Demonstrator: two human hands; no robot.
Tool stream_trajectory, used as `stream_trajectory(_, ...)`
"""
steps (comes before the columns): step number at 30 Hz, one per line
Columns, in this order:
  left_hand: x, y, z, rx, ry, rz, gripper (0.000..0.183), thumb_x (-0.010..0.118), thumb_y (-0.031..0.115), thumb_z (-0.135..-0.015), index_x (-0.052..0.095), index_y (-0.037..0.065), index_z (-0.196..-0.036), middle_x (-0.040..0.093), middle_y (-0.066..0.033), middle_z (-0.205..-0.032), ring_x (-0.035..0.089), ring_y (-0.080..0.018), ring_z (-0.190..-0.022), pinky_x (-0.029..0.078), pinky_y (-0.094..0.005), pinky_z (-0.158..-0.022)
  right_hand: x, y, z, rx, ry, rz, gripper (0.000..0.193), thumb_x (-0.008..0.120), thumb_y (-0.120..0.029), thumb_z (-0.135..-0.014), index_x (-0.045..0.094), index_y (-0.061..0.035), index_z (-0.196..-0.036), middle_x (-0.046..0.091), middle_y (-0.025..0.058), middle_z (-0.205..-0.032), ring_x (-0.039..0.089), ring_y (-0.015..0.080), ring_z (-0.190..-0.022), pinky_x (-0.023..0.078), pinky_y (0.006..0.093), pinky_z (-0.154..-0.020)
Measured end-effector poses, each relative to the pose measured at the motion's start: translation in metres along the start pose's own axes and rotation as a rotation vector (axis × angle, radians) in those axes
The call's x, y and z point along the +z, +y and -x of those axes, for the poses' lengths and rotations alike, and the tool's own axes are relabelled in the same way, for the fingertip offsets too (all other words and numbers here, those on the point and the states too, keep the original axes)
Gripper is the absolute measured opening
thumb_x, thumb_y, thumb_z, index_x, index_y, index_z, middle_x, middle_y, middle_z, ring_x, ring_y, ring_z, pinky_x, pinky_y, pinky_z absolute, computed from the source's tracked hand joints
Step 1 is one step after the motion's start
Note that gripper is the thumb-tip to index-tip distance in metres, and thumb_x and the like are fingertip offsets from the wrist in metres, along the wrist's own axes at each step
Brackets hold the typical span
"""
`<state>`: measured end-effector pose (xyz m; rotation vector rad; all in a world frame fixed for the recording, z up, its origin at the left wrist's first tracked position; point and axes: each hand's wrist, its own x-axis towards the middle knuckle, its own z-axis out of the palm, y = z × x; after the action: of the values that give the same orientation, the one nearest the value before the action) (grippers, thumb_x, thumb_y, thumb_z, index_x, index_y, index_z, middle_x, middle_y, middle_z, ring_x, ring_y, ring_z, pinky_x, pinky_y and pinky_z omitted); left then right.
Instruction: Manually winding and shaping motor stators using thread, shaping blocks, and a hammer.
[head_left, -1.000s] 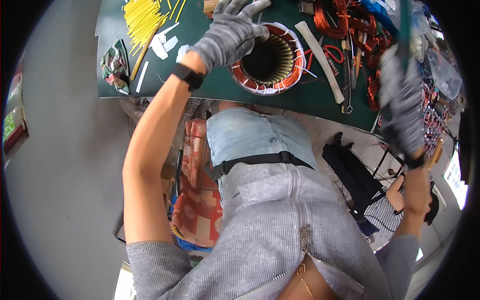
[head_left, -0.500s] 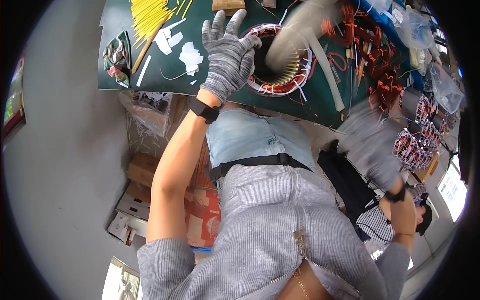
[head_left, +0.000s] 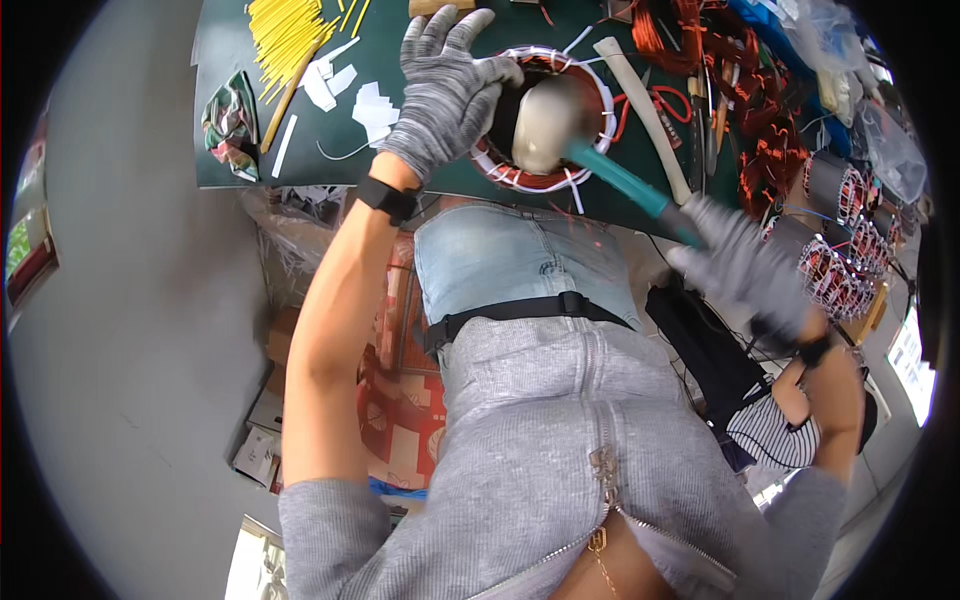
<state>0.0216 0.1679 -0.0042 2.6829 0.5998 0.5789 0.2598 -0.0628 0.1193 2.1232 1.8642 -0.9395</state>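
Note:
A wound motor stator (head_left: pixel 600 95) with copper coils and white lacing round its rim sits on the green tabletop. My left hand (head_left: pixel 440 100), in a grey striped knit glove, lies against its left side. Its fingers are spread, with the ones nearest the stator touching the rim. My right hand (head_left: pixel 745 260), gloved alike and slightly blurred, is closed round the dark end of a mallet (head_left: pixel 625 185) with a teal handle. The mallet's pale, blurred head is over the stator's opening and hides part of it; whether it touches the coils I cannot tell.
A pale stick (head_left: pixel 645 120) lies right of the stator, beside red-handled scissors (head_left: pixel 672 103) and bundles of copper coils (head_left: pixel 770 165). Yellow strips (head_left: pixel 285 40), white paper pieces (head_left: pixel 372 112) and a patterned cloth (head_left: pixel 230 125) lie left. Another person (head_left: pixel 770 430) is at lower right.
The mallet and my right hand have swung, the head now sharper over the stator's opening with its teal handle showing. My left hand stays at the rim; the view has shifted slightly.

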Motion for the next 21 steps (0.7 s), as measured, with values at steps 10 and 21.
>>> stream_trajectory(10, -0.002, -0.009, -0.036, 0.215, -0.058, 0.115, 0.024, 0.054, 0.020, -0.075, 0.065, 0.026, -0.095, 0.046, -0.0073, -0.131, 0.036, -0.0323, -0.121, 0.021, -0.0486, -0.102, -0.006, 0.009, 0.034, -0.020, 0.556, 0.402, 0.049, 0.054, -0.015, -0.089, 0.037, -0.0061, -0.135, 0.056, 0.0123, -0.114, 0.059, 0.0220, -0.095, 0.050, 0.0326, -0.079)
stream_trajectory(21, 0.010, 0.031, -0.001, -0.298, 0.038, -0.184, 0.027, 0.060, 0.015, -0.070, 0.067, 0.030, -0.091, 0.046, -0.0083, -0.130, 0.034, -0.0371, -0.124, 0.016, -0.0537, -0.104, -0.056, 0.046, 0.030, 0.109, 0.459, -0.591, 0.046, 0.064, -0.021, -0.082, 0.050, 0.0054, -0.117, 0.062, 0.0133, -0.096, 0.060, 0.0232, -0.080, 0.050, 0.0305, -0.072)
